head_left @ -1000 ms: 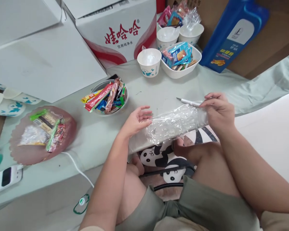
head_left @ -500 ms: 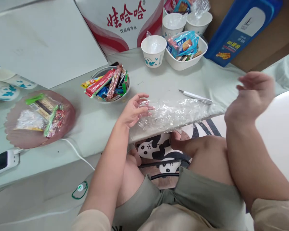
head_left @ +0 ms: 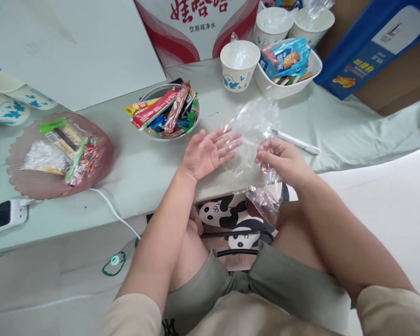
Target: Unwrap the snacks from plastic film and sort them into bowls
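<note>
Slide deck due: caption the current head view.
Right hand grips a clear plastic bag; left hand open, palm up.

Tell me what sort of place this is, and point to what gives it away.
Probably a lived-in indoor room, perhaps a home or dormitory. A cloth-covered table holds wrapped snack bars in a bowl, and a drinking-water carton stands behind.
</note>
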Motion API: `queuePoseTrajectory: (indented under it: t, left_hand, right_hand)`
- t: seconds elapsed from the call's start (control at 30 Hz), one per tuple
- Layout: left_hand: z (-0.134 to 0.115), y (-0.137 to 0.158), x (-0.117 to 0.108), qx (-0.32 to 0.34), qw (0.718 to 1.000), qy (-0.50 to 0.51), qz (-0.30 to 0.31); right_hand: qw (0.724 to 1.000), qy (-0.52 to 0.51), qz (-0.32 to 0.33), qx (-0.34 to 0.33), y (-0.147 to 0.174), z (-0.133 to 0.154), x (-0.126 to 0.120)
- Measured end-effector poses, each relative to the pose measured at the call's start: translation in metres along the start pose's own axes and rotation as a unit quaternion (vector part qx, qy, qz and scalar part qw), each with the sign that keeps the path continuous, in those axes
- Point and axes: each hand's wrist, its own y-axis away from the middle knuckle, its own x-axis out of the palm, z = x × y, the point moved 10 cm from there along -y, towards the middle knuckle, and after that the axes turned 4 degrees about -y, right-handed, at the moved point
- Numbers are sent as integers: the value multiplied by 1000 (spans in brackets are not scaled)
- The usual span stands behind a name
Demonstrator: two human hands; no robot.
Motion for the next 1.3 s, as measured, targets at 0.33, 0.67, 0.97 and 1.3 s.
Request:
queuePoseTrajectory:
  t: [0.33, 0.67, 0.97, 1.3]
  left_hand:
    - [27, -23, 10, -44, 968, -233, -81]
    - [16, -23, -6, -32, 986, -131, -93]
    - [5, -22, -12, 48, 970, -186, -147]
    - [0, -18, -2, 33, 988, -110, -106]
  right_hand:
    - [990, -43, -132, 18, 0, -12, -35]
    - [980, -100, -131, -109, 1, -2, -55]
    - [984, -22, -111, -141, 6, 12, -49]
    - [983, -143, -116, 22, -6, -21, -36]
